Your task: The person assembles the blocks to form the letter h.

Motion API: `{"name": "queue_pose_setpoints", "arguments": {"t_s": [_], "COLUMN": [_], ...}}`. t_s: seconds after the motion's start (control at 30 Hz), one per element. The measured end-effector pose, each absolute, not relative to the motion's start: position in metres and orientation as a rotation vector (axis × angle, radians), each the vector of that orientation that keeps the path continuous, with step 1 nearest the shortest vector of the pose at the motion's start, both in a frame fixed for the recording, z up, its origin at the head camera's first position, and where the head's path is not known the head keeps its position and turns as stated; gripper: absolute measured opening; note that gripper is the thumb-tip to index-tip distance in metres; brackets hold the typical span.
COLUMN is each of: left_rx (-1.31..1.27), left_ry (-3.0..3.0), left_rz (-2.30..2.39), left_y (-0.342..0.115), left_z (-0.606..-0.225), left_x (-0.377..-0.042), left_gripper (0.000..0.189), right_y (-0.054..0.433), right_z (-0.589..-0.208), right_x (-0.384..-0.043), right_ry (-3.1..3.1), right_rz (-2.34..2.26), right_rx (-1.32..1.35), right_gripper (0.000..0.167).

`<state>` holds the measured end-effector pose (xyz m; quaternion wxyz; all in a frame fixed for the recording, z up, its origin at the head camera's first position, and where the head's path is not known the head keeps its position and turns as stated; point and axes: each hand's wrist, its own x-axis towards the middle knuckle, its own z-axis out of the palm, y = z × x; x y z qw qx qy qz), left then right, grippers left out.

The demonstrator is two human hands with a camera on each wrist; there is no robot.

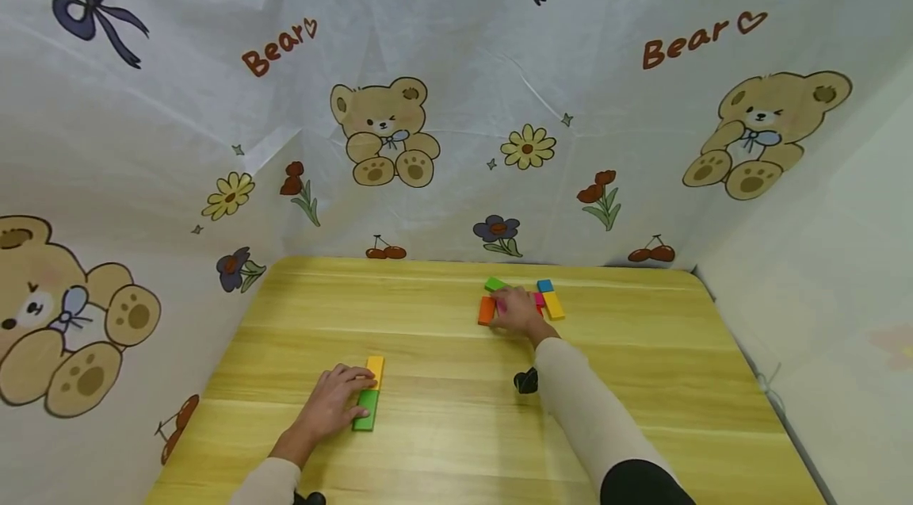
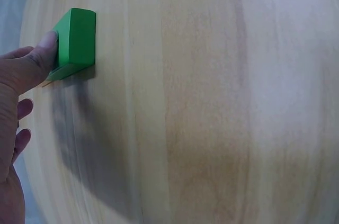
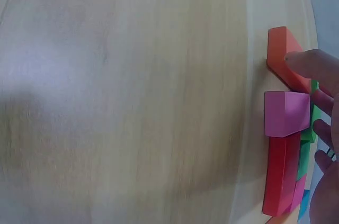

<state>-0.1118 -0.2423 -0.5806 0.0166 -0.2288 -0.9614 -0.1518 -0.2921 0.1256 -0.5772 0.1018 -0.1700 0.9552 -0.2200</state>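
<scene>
Desk (image 1: pixel 442 457): L hand (image 1: pixel 331 402) approx. 9 o'clock, fingers relaxed over yellow block (image 1: pixel 375 366), thumb on green block (image 1: pixel 367 419), end to end w/ it. R hand (image 1: pixel 517 311) betw. 12 & 1, thumb on orange block (image 1: pixel 486 312); can't tell if pinched. Long ones look light, stiff, smooth, tough; best grip mid-length, long sides. Small blue block (image 1: pixel 545 285), 1 o'clock: pinch opp. faces.

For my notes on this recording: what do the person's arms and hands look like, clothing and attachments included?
The left hand and right hand are ungloved. The left sleeve and right sleeve are long, plain and off-white. A black section covers part of the right arm at the head view's lower edge. A small black device shows beside the right wrist, a dark piece near the left.
</scene>
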Motion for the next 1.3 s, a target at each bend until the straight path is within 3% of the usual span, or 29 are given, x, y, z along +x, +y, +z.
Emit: {"name": "queue_pose_setpoints", "arguments": {"t_s": [1.3], "left_rx": [-0.709], "left_ry": [-3.017], "left_rz": [-0.489], "left_y": [-0.243], "left_z": [-0.582], "left_x": [-0.113], "left_gripper": [0.044], "right_y": [0.116], "right_z": [-0.581], "right_x": [-0.294], "right_ry": [2.787], "right_rz": [-0.652], "right_rx": [-0.488], "right_gripper": [0.062]}}
